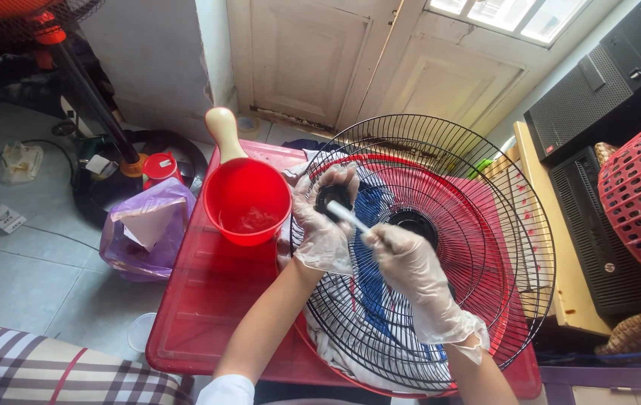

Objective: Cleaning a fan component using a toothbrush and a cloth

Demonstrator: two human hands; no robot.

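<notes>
Gloved left hand [326, 217] clamped on the black wire fan guard [440, 255] over the red worktop [208, 300]; gloved right hand [404, 259] closed round a white brush handle [347, 217]; red water scoop [247, 196] just beside.

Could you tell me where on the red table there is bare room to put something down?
The red table is bare in front of the red scoop, left of the left hand. The right side is crowded: the black fan grille covers it, with both the left and right hand on it.
</notes>
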